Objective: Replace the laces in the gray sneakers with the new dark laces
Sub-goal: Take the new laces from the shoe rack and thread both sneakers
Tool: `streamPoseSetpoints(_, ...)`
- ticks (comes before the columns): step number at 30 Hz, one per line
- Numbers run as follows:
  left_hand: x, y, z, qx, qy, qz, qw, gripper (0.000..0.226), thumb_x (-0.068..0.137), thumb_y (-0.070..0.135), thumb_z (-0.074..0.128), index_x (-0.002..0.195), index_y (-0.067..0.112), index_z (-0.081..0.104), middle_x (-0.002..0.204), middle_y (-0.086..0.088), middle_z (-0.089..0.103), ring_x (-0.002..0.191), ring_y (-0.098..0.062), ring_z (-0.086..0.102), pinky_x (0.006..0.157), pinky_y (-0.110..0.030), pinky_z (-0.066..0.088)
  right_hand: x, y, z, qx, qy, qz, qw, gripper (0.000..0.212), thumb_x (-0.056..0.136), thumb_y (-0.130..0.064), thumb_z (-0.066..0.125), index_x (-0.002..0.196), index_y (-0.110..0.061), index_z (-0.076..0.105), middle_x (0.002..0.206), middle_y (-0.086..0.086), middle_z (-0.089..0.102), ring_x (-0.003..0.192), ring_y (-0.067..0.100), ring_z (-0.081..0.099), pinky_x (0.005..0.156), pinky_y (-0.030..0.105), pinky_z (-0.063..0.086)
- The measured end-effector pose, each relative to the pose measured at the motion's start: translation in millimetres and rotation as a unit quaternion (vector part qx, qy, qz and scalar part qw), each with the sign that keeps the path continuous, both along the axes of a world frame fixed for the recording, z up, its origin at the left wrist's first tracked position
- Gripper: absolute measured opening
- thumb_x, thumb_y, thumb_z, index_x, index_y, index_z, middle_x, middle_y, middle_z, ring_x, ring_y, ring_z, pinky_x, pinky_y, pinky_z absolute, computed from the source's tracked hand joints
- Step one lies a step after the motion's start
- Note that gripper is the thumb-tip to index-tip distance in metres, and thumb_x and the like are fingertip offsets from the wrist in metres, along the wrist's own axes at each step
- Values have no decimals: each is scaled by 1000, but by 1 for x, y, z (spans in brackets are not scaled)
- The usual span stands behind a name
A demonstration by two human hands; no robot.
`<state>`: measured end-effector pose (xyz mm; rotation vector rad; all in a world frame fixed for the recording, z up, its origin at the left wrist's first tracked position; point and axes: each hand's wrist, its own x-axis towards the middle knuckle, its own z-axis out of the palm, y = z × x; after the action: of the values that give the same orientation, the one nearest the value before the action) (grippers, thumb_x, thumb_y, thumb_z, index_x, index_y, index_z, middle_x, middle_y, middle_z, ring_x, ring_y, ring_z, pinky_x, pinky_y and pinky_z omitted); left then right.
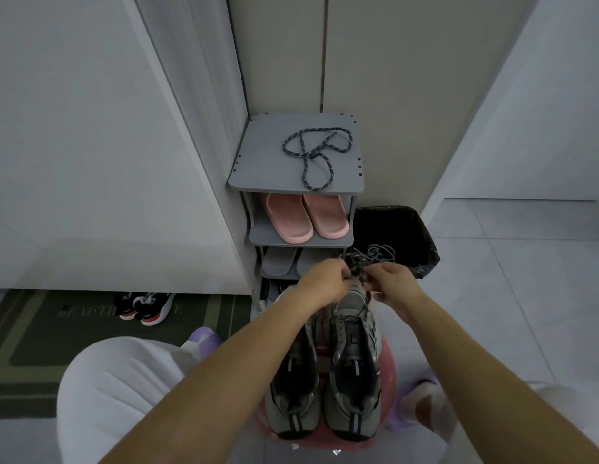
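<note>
A knee in white trousers (124, 380) sits closest. Between the knees the gray sneakers (353, 373) stand side by side on a pink stool (388, 360), toes toward the shoe rack (258, 162). Just short of the rack's foot, both hands work over the toe end of the right-hand sneaker. The left hand (325, 279) and right hand (393, 283) each have fingers curled, pinching a bunched dark lace (356, 262) between them.

I judge this to be threading the new lace through the lowest eyelets. It goes best if both ends are drawn to equal length before crossing upward, with the shoe kept steady on the stool.

A second dark lace (316, 152) lies looped on the rack's top shelf, likely for the other sneaker. Beside the rack, a black bin (418, 236) holds thin pale cords (380, 252), probably the old laces.

The hands hide the fingertips and eyelets, so I cannot tell which holes are filled. The left sneaker's lacing is too dim to read.
</note>
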<state>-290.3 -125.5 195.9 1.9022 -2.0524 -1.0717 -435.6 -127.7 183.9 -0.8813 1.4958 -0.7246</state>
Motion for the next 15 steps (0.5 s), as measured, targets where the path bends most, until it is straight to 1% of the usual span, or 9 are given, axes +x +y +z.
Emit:
streamPoseSetpoints(3, -5, -1, 7, 9, 11, 18, 1000, 25, 91, 26, 57, 112, 12, 60, 118, -8, 61, 107, -24, 58, 89, -34, 46, 10, -3, 22, -12, -33, 15, 999, 22, 95, -12, 50, 74, -11, 55, 60, 2, 52, 49, 9, 45, 46, 19, 34)
streamPoseSetpoints(6, -5, 2, 10, -4, 48, 83, 995, 11, 89, 24, 57, 93, 15, 60, 108, -8, 65, 101, -24, 60, 82, -31, 46, 16, -8, 40, -37, -15, 35, 999, 21, 94, -14, 54, 73, -14, 55, 57, 2, 47, 47, 8, 42, 47, 21, 34)
streamPoseSetpoints(8, -2, 2, 13, -4, 82, 122, 989, 10, 89, 20, 55, 91, 12, 61, 103, -10, 66, 97, -25, 61, 79, -31, 47, 20, -11, 53, -54, 0, 52, 997, 19, 93, -16, 55, 74, -14, 57, 58, 3, 46, 50, 9, 41, 49, 21, 34)
streamPoseSetpoints(10, -1, 1, 18, 20, 145, 142, 979, 12, 91, 15, 52, 94, 10, 62, 91, -11, 65, 84, -24, 61, 70, -29, 47, 25, -14, 67, -76, 8, 74, 994, 14, 92, -16, 57, 79, -12, 60, 60, 3, 46, 52, 9, 40, 51, 21, 34)
streamPoseSetpoints(12, 1, 3, 25, 53, 250, 167, 952, 11, 94, 13, 49, 98, 12, 59, 78, -6, 57, 68, -17, 53, 56, -25, 40, 30, -16, 80, -103, 26, 96, 990, 9, 90, -16, 59, 85, -10, 64, 58, 0, 47, 48, 6, 41, 47, 18, 33)
streamPoseSetpoints(13, 4, 3, 29, 55, 301, 183, 934, 9, 95, 14, 49, 100, 14, 57, 76, -3, 55, 65, -13, 50, 52, -23, 37, 33, -17, 85, -117, 43, 107, 986, 8, 90, -15, 59, 86, -10, 65, 54, -3, 48, 46, 5, 41, 44, 16, 33)
streamPoseSetpoints(15, 13, 3, 35, 28, 371, 215, 903, 7, 95, 18, 53, 100, 16, 57, 80, 0, 56, 67, -10, 51, 53, -22, 36, 38, -19, 93, -147, 91, 138, 975, 8, 89, -14, 59, 86, -10, 66, 51, -7, 51, 43, 3, 41, 41, 13, 33)
